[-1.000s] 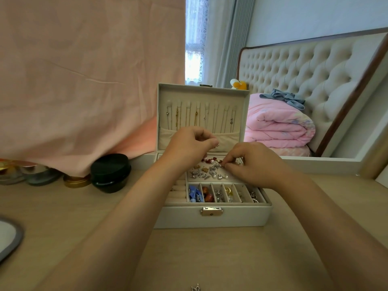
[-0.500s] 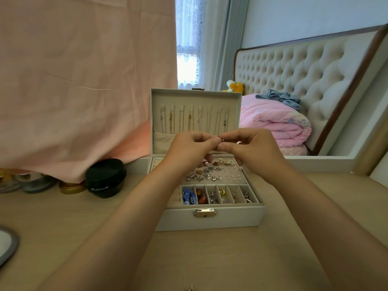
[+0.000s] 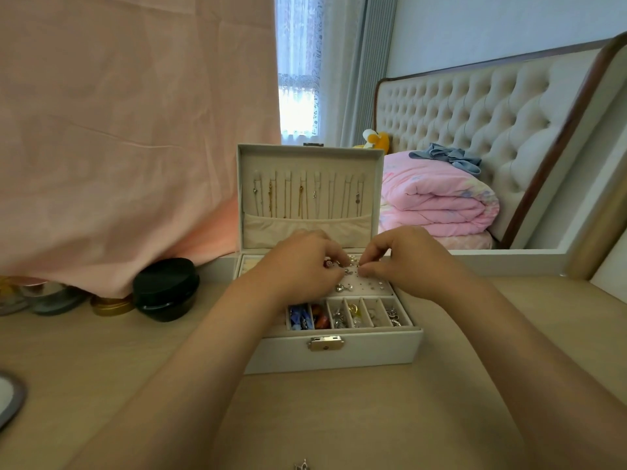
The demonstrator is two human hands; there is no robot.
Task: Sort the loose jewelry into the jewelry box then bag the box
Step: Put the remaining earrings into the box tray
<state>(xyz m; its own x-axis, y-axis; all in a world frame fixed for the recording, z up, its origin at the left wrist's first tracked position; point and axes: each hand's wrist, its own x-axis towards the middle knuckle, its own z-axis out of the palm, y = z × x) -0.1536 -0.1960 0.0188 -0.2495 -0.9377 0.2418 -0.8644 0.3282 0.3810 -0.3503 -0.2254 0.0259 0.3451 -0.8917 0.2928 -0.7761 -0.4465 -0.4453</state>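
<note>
Head view.

Jewelry box (image 3: pixel 339 354): stands on the table (image 3: pixel 101 368) at centre, front wall and metal latch (image 3: pixel 325 343) facing the camera. Lid (image 3: pixel 308 154): raised upright at the back, with necklaces (image 3: pixel 300 198) hanging in a row inside it above a fabric pocket.

Front row of compartments (image 3: pixel 371 315): holds mixed pieces in blue, red, gold and silver. Behind that row, stud panel (image 3: pixel 368 285): dotted with small studs and a few silver pieces.

Left hand (image 3: pixel 298 266): reaches over the box, fingers curled, fingertips down at the middle of the stud panel. Cannot tell whether anything is gripped.

Right hand (image 3: pixel 410 262): reaches over the box from the other side, thumb and forefinger pinched together just beside the left fingertips. Pinches a tiny item, probably a stud earring (image 3: pixel 359 269), too small to confirm.

Loose silver piece (image 3: pixel 302 465): lies on the table at the bottom edge, well apart from the box.

Left of the box: black jar (image 3: pixel 165 289) and, touching it, gold tin (image 3: pixel 112 305), both partly under the hanging pink cloth (image 3: pixel 118 130). Grey-rimmed object (image 3: pixel 10 398): cut off at the left edge.

Behind the table: tufted headboard (image 3: pixel 475 106) and folded pink quilt (image 3: pixel 437 195).
</note>
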